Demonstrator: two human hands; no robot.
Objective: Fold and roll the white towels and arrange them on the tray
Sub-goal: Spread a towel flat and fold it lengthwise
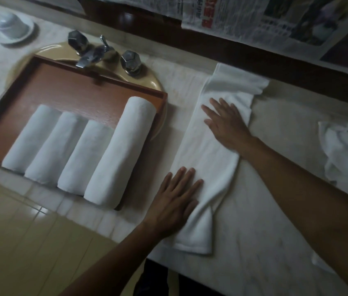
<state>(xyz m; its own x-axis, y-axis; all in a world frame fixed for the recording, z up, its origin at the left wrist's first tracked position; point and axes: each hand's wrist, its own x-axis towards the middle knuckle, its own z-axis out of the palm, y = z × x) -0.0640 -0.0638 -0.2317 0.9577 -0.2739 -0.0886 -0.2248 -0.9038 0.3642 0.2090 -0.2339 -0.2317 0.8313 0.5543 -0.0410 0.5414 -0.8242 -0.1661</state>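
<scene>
Looking down at a pale counter (275, 210), we find both bare hands lying flat on a folded white towel (209, 154), a long strip running from near to far. Nearest us, the left hand (175, 201) presses the strip's near end, fingers straight and slightly spread, grasping nothing. Farther along, the right hand (226, 122) rests palm down on the far half, with fingers likewise straight and released.

Left of the strip sits a brown tray (66, 86). In it we count four rolled towels (70, 152) lying side by side and touching; the rightmost roll (121, 150) is the longest. At the counter's right edge lies a loose heap of white towels (344, 146), well apart from the hands.

Beyond the tray we see a metal faucet (93, 53) on a tan sink (147, 80) — the tray covers part of the basin. At far left an upturned white cup (10, 23) stands on a saucer (26, 34), and newspaper sheets (254, 16) show along the far right.
</scene>
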